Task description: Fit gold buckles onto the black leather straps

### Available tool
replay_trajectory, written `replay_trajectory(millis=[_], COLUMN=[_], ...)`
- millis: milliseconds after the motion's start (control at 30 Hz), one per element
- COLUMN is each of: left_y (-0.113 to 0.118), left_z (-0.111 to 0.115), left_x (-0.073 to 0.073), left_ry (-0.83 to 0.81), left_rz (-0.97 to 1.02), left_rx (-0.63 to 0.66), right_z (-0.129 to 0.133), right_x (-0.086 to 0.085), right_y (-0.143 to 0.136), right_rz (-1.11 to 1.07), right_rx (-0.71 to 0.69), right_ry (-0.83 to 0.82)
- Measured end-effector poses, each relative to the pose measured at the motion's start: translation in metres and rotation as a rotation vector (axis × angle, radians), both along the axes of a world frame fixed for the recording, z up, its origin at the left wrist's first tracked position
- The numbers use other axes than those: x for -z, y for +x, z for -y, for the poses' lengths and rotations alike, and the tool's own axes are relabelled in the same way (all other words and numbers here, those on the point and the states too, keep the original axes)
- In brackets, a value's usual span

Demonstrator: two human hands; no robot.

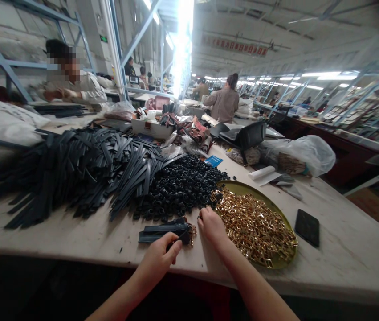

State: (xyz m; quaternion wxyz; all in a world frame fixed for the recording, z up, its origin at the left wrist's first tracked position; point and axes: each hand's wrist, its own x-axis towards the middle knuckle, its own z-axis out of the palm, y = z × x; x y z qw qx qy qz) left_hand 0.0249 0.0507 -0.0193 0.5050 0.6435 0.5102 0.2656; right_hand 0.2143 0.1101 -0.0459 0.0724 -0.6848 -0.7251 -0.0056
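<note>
My left hand (pixel 164 249) is closed, thumb and fingers pinching the end of a black strap (pixel 185 237). Just behind it lies a small stack of black straps (pixel 162 228) with gold buckles (pixel 192 231) at their right ends. My right hand (pixel 212 225) is closed too, with a small dark piece at its fingertips that looks like a black loop (pixel 199 217). It is between the heap of black loops (pixel 182 185) and the round tray (pixel 278 267) of gold buckles (pixel 249 223).
A large pile of loose black straps (pixel 75 165) spreads over the left of the table (pixel 236 281). A black phone (pixel 307 227) lies right of the tray. Behind are a white box (pixel 151 128), a blue packet (pixel 213 160) and a plastic bag (pixel 312 154). Other people sit farther back.
</note>
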Motion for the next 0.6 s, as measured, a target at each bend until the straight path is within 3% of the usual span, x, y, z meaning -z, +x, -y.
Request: replay_trajectory(millis=[367,500,600], left_y=[0.002,0.0,-0.006], left_z=[0.002,-0.01,-0.017], left_x=[-0.005,-0.006,-0.013], left_ry=[0.069,0.063,0.081], left_rz=[0.089,0.071,0.065], left_rx=[-0.09,-0.081,-0.031], right_z=[0.003,-0.008,-0.023], right_x=[-0.007,0.009,0.027], right_y=[0.001,0.001,0.001], right_rz=[-0.093,-0.129,-0.035], right_rx=[-0.056,-0.035,-0.059], right_ry=[0.134,0.154,0.145])
